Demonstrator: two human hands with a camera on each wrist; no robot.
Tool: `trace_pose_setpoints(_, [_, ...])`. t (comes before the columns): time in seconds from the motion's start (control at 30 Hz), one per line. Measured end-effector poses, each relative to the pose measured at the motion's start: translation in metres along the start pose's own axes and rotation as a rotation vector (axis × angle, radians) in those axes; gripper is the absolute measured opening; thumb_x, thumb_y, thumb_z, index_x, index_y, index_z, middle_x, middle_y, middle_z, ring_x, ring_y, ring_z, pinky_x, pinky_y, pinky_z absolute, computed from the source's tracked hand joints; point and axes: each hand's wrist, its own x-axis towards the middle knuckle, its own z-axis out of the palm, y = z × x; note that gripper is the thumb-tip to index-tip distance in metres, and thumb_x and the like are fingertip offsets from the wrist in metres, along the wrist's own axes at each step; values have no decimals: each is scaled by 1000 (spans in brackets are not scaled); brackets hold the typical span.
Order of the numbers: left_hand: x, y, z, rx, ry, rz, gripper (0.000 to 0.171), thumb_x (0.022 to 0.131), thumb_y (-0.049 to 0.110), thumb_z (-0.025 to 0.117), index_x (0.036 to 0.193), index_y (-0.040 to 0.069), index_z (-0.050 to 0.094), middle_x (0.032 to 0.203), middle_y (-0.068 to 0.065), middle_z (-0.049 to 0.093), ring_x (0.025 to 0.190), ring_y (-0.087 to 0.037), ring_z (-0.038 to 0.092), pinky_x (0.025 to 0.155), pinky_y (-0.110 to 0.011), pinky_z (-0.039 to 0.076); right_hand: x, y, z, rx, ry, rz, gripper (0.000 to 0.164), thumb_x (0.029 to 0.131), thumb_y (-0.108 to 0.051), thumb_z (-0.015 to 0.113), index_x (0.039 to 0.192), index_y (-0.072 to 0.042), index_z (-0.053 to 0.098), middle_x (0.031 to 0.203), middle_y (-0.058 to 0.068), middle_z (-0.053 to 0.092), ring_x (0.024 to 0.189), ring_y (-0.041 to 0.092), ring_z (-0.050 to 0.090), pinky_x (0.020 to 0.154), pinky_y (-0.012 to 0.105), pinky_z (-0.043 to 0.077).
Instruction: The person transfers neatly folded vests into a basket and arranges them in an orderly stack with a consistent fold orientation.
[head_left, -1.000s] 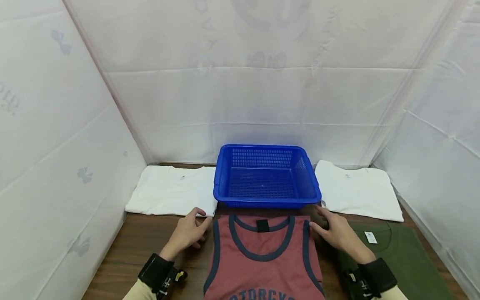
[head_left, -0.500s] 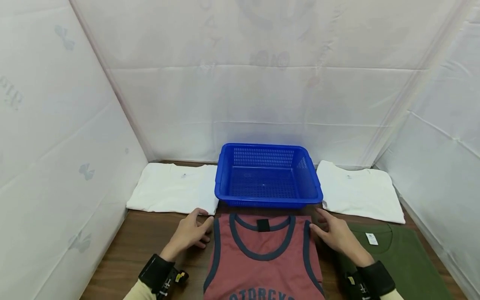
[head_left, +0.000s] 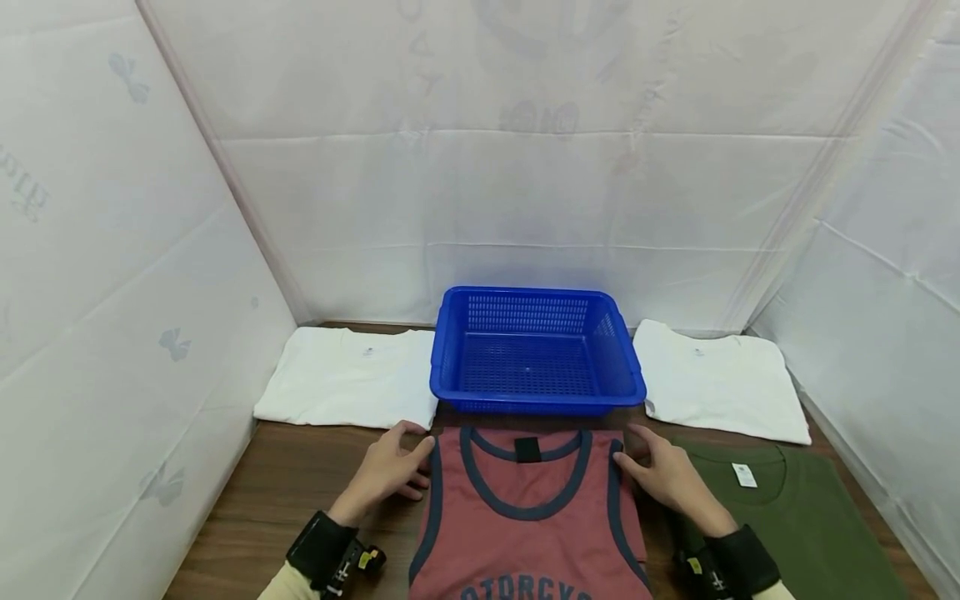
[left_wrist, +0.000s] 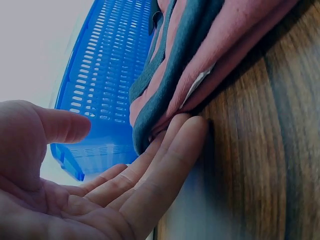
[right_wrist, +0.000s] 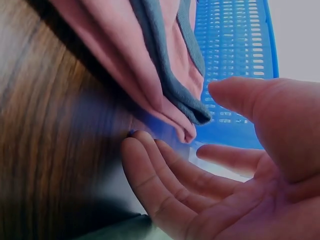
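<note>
A dark pink tank top (head_left: 528,542) with grey-blue trim and dark lettering lies on the wooden table, neck end away from me. At its left shoulder is my left hand (head_left: 386,469); in the left wrist view the fingertips (left_wrist: 192,132) reach the shirt's lower edge while the thumb stays apart from the cloth. My right hand (head_left: 670,477) is at the right shoulder. In the right wrist view its fingers (right_wrist: 150,170) are just below the cloth edge, extended, and the thumb is raised on the other side of the cloth. Neither hand pinches the shirt.
Behind the tank top stands an empty blue plastic basket (head_left: 525,406). Folded white shirts lie on both sides, one left (head_left: 348,379) and one right (head_left: 716,383). A dark green shirt (head_left: 810,517) lies to the right, partly under my right wrist. White sheets (head_left: 525,192) enclose the table.
Both hands have moved slightly inward, closer to the tank top's shoulders; the right thumb now overlaps its trim. The shirt and basket look almost unmoved, apart from a small view shift.
</note>
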Motion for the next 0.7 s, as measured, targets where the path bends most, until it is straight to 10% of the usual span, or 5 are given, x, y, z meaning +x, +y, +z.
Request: trace_pose_setpoints(0.7, [5, -5, 5, -48, -18, -34, 47, 106, 28, 58, 140, -3, 48, 85, -15, 73, 70, -31, 73, 57, -45, 62, -2, -7, 15, 130, -15, 29, 69, 96, -32, 74, 150, 1, 45, 105, 14, 73, 87, 25, 70, 67, 39, 57])
